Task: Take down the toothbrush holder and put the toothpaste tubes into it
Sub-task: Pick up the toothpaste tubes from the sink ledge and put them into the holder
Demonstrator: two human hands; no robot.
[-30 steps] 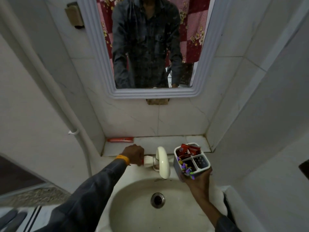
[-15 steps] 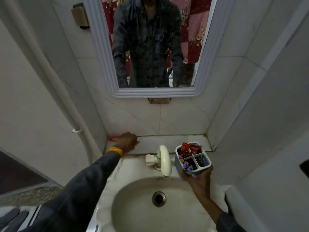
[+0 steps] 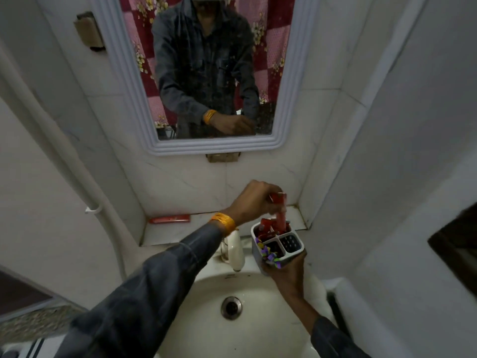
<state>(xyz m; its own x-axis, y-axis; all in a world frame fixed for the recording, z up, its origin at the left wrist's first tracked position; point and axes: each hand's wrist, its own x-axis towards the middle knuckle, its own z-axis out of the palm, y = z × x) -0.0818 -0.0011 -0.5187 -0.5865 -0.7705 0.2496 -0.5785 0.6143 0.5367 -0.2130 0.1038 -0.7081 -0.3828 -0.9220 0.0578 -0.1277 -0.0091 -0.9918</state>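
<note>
My right hand (image 3: 285, 273) grips the white toothbrush holder (image 3: 293, 250) from below, above the right side of the sink. The holder has three compartments; its back one holds red toothpaste tubes. My left hand (image 3: 254, 201) is shut on the top of a red toothpaste tube (image 3: 280, 211) that stands upright with its lower end inside that back compartment. Another red toothpaste tube (image 3: 169, 218) lies flat on the left end of the ledge. Purple and yellow decorations hang on the holder's front.
A white faucet (image 3: 235, 250) stands behind the sink basin (image 3: 201, 319), just left of the holder. A tiled ledge (image 3: 196, 229) runs along the wall under the mirror (image 3: 206, 73). A white pipe (image 3: 77, 177) runs down the left wall. Walls close in on both sides.
My left hand went from the left end of the ledge across to the holder, carrying a red tube, and now holds it in the back compartment. One tube still lies on the ledge.
</note>
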